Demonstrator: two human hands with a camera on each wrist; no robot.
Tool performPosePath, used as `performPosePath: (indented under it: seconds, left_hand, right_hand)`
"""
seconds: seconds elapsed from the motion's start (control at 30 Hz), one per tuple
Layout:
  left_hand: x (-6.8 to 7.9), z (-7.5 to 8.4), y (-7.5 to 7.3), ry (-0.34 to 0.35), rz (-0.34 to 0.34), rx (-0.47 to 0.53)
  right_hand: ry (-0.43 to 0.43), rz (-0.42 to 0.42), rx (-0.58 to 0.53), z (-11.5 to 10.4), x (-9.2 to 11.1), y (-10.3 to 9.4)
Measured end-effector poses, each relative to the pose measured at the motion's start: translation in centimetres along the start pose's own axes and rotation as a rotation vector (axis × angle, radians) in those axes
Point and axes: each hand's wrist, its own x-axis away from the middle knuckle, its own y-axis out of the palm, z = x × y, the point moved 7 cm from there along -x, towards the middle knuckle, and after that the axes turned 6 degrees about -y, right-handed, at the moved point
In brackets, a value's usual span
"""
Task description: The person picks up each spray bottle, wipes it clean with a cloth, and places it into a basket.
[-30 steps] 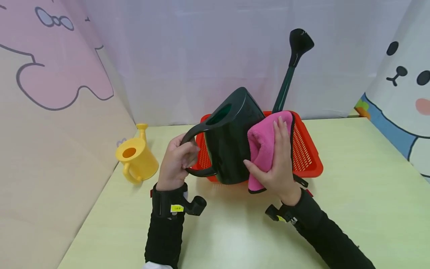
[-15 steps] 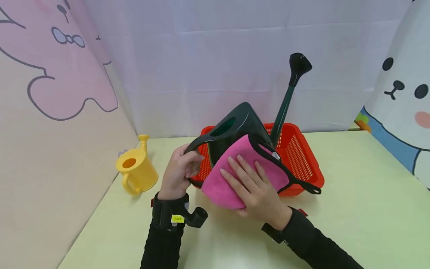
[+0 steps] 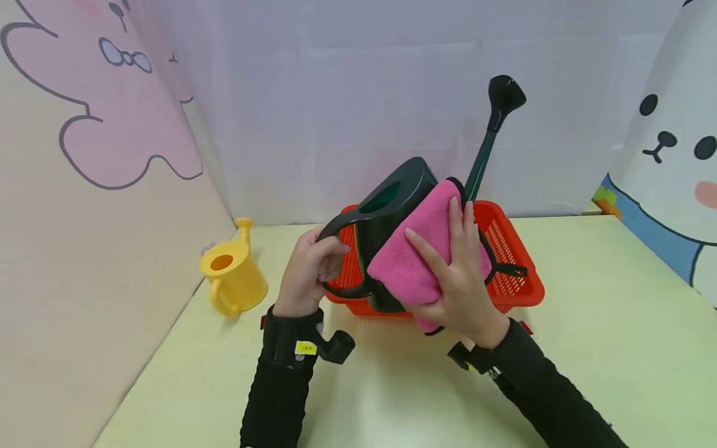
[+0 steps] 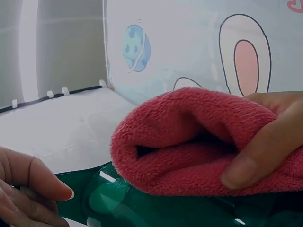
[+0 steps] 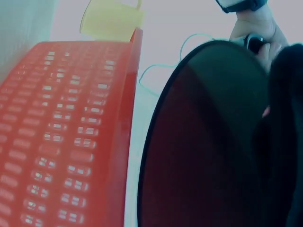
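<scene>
My left hand (image 3: 308,270) grips the looped handle of a dark green watering can (image 3: 386,230). The can is tilted in front of a red basket, its long spout with a black rose (image 3: 506,93) rising to the right. A pink cloth (image 3: 411,255) with black edging covers part of the can's side. My right hand (image 3: 462,280), fingers spread and fairly straight, presses it there. Folded thick, the cloth (image 4: 175,142) lies over the green can in the left wrist view. The right wrist view shows the can's dark base (image 5: 199,142).
The red perforated basket (image 3: 518,267) stands on the pale table (image 3: 605,323) behind the can. Left of it is a small yellow watering can (image 3: 238,280). A white curtain (image 3: 336,106) hangs at the back, with cartoon-printed panels on both sides.
The right hand slid the cloth down and left over the can, then back up and right. The left hand keeps its grip on the handle.
</scene>
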Motion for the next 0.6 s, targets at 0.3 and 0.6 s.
performPosePath:
  seconds: [0.3,0.6]
  left_hand:
    - [-0.1,-0.9,-0.5,-0.058,0.057,-0.005]
    - [0.0,-0.3,0.5,-0.05,0.007,-0.047]
  right_hand:
    - [0.081,-0.015,0.125,-1.5,-0.1,2.1]
    - [-0.055,0.017,0.156,-2.3,-0.1,1.3]
